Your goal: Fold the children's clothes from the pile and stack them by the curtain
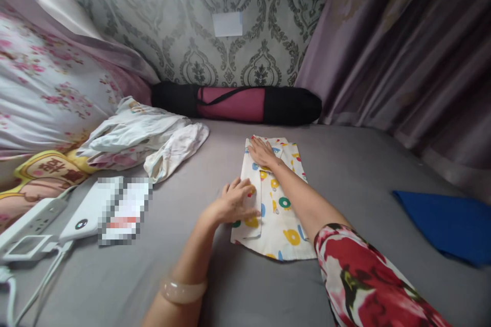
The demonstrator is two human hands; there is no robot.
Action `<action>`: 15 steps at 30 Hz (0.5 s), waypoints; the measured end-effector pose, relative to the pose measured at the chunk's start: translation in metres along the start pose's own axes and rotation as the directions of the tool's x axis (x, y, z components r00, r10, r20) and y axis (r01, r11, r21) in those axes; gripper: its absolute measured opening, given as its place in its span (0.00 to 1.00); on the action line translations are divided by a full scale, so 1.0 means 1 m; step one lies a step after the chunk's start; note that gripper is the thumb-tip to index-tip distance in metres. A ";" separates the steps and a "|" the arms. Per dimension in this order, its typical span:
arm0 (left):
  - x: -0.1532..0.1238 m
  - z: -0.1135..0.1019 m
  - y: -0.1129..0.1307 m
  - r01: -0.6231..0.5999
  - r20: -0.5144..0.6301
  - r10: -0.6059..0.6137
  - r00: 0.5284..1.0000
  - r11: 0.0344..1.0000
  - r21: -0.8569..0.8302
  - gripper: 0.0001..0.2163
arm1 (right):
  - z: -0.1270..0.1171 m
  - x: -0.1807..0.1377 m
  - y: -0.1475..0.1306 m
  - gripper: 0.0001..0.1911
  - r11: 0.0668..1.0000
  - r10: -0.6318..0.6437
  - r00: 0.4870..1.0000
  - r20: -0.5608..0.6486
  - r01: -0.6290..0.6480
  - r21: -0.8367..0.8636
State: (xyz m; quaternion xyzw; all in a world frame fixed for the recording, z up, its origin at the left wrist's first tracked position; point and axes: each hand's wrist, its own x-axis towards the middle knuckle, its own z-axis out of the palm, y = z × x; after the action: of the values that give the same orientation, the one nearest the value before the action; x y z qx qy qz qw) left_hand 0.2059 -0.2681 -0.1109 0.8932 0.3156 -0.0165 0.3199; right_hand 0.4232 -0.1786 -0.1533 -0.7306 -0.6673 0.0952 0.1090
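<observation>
A white shirt [274,245] with yellow, blue, red and green prints lies on the grey bed sheet, its sides folded inward into a narrow shape. Near its far end, my right hand [264,153] rests flat with the fingers spread over the collar area. The right forearm crosses above the shirt and covers part of its right side. My left hand [235,201] lies on the folded sleeve at the left edge, fingers apart and slightly bent. Neither hand grips the fabric as far as I can see.
To the left are a heap of light clothes [134,130], a white power bank [92,209] and a power strip [34,222] with cables. A black and maroon long bag [232,103] lies along the wall. Blue cloth [445,222] lies at right, below the curtain [383,50].
</observation>
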 end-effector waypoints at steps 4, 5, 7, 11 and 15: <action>0.004 -0.001 -0.005 0.031 -0.236 -0.056 0.970 0.994 -0.107 0.16 | -0.006 -0.015 -0.002 0.32 1.000 -0.015 1.000 -0.026 0.015 0.006; 0.005 -0.001 -0.006 0.049 -0.288 -0.088 0.954 0.989 -0.141 0.15 | -0.005 -0.019 -0.002 0.32 1.000 -0.022 0.999 -0.030 0.022 -0.006; 0.006 -0.003 -0.006 0.108 -0.355 -0.176 0.918 0.973 -0.202 0.15 | -0.003 -0.029 -0.003 0.32 0.999 -0.020 1.000 -0.015 0.020 -0.032; 0.007 -0.006 -0.003 0.198 -0.395 -0.299 0.869 0.940 -0.277 0.16 | 0.003 -0.038 -0.004 0.32 0.997 0.022 0.999 0.030 -0.020 -0.072; 0.007 -0.006 -0.003 0.220 -0.421 -0.330 0.845 0.932 -0.290 0.15 | 0.001 -0.039 -0.005 0.32 0.997 0.028 0.998 0.050 -0.024 -0.074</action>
State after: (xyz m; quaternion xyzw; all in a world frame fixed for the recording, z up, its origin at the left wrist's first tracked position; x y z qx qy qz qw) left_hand 0.2090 -0.2587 -0.1090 0.7729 0.5078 0.1879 0.3310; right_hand 0.4142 -0.2169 -0.1530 -0.7400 -0.6634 0.0906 0.0637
